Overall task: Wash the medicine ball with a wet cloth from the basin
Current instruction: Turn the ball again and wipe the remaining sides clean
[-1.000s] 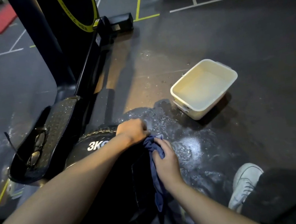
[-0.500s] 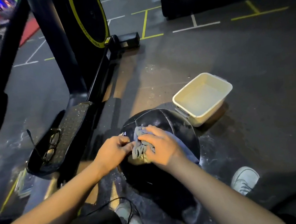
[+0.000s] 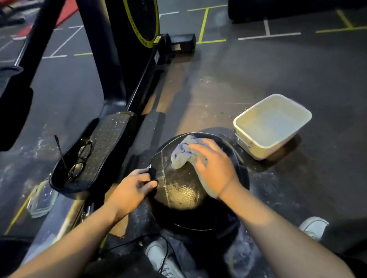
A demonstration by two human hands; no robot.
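Observation:
A black medicine ball [image 3: 182, 192] sits on the wet floor in front of me, its top shining with water. My right hand [image 3: 214, 167] lies on the ball's upper right, fingers spread over a blue-grey cloth [image 3: 184, 154] and pressing it against the surface; part of the cloth hangs out from under my wrist. My left hand [image 3: 133, 188] steadies the ball's left side, fingertips curled against it. A white rectangular basin [image 3: 260, 145] with water in it stands just to the right of the ball.
A black exercise machine with a yellow-rimmed wheel [image 3: 141, 16] stands to the left; a pair of glasses [image 3: 80, 159] lies on its pedal [image 3: 108, 146]. My white shoes [image 3: 168, 264] flank the ball. The floor around it is wet.
My right hand has slid the cloth from the ball's centre up toward its far right side. My left hand has let go of the cloth and now holds the ball's left side.

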